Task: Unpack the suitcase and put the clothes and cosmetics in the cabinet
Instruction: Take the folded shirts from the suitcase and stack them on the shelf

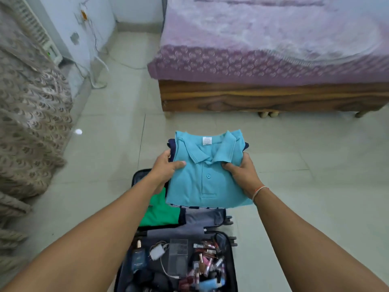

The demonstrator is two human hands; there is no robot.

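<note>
My left hand [163, 165] and right hand [242, 171], fingers gripping folded blue polo shirt [207, 175], above open suitcase [230, 260], cosmetics [207, 262] at six o'clock, bed [273, 60] at twelve.

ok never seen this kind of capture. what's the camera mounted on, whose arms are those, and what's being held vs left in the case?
There is no robot here. One wide-angle camera sits on a person's head and looks down, so the two bare arms are the wearer's own. The left hand and right hand each grip a side of a folded turquoise polo shirt, with a dark navy garment stacked beneath it. Below lies an open suitcase on the tiled floor. Its far half holds a green garment; its near half holds cosmetics, a perfume bottle and a white charger. A bed stands ahead. No cabinet is visible.
</note>
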